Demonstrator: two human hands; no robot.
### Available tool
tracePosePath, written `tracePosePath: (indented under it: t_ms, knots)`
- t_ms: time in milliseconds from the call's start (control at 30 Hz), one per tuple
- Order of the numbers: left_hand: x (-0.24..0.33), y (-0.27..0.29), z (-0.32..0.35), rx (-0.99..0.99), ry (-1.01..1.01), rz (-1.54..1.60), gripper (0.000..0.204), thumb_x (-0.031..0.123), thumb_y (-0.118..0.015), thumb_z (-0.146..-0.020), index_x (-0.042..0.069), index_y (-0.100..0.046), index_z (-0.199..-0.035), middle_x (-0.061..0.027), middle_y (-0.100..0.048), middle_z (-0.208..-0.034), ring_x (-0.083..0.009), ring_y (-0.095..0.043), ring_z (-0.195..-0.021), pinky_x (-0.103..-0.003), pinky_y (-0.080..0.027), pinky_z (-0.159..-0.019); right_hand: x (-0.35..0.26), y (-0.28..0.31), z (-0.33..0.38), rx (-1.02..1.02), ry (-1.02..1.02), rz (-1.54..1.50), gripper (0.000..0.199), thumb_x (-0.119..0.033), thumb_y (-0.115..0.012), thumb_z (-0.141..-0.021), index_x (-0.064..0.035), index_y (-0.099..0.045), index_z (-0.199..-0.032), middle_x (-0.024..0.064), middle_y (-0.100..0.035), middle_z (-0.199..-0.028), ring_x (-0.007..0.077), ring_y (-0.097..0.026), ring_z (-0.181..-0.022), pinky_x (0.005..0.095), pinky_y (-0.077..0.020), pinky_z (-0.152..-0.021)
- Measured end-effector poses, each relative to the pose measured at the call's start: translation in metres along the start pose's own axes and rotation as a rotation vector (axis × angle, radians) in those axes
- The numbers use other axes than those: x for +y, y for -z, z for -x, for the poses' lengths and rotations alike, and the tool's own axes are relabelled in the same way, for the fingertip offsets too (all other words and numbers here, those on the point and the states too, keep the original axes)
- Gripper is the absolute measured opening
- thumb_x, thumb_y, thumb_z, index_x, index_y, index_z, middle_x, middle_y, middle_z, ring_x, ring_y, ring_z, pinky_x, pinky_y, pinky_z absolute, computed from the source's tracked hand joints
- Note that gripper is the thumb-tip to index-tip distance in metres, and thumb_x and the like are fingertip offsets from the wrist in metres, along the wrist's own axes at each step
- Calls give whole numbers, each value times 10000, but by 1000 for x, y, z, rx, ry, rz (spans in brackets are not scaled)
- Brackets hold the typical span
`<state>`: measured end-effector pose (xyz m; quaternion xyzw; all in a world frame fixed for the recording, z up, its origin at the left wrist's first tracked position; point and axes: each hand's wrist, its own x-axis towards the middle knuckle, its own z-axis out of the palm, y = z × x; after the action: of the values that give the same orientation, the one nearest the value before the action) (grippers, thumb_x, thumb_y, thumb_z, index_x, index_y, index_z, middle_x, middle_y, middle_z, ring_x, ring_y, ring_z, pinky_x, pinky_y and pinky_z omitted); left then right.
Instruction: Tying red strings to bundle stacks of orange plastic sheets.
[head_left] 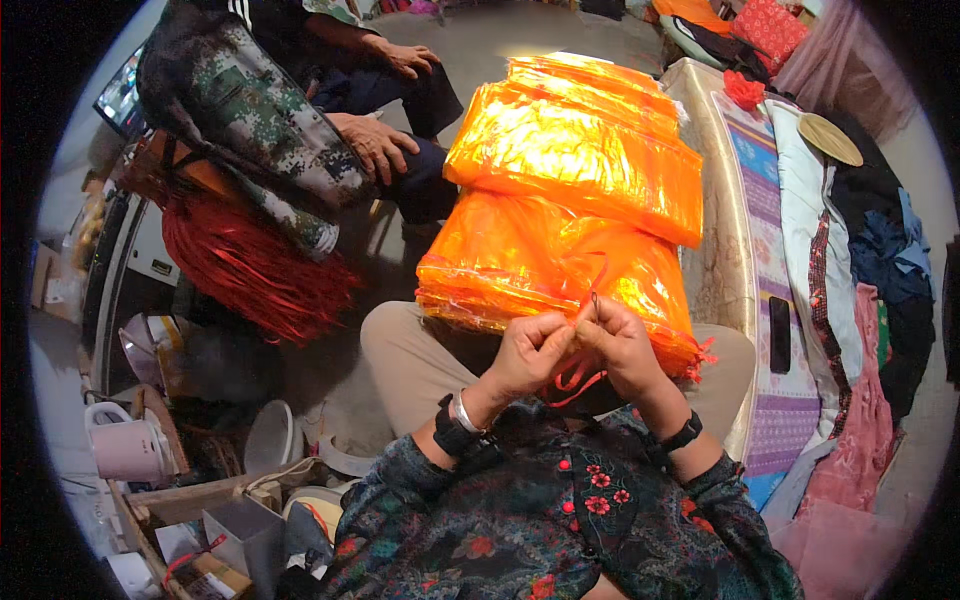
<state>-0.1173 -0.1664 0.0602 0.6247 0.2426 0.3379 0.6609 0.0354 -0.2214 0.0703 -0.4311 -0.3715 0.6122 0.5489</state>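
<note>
Red ribbon [585,384]: pinched in both left hand [533,350] and right hand [613,342], above the orange bag stack [540,240], at its near edge.
Right edge: closely flanked by the bed [775,430].
Left edge: narrowed by a seated person's knee [428,180].
Far edge: floor [470,38] seen beyond.
Obscured: stack's support hidden; thin loop [595,304] at right fingertips indistinct.

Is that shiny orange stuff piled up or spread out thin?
Piled up: the orange stack shows many layered edges at its front, near the left hand and right hand.

Black phone [780,334] on patterned bedding [788,430]
</note>
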Motion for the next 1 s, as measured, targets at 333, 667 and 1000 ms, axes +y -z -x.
tracePosePath:
  t_ms: [333, 667, 1000]
  knots:
    - [-6, 21, -30, 104, 94, 147, 174, 140, -500, -904, 31, -548, -778, -18, -537, -636, -100, -527, -543, -222, -429, -501, -38, 63, -31, 248, -42, 342, 99, -103, -644, -795, -55, -559, -811, -47, -494, -656, 53, -419, -511, 198, -360, -467]
    - [-44, 66, -101, 275, 612, 599, 206, 134, -461, -876, -31, -440, -998, -170, -526, -894, -293, -584, -748, -424, -528, -686, -65, 19, -92, 275, 386, 1536, 184, -207, -687, -706, -43, -664, -786, 159, -624, -664, 267, -641, -639, 346, -488, -555]
    - [-69, 59, -132, 93, 819, 463, 144, 175, -453, -845, 74, -545, -802, -56, -535, -661, -171, -501, -520, -291, -421, -455, -37, 14, -101, 215, 60, 1636, 261, -289, -637, -696, -31, -658, -735, 203, -608, -688, 354, -613, -680, 438, -483, -613]
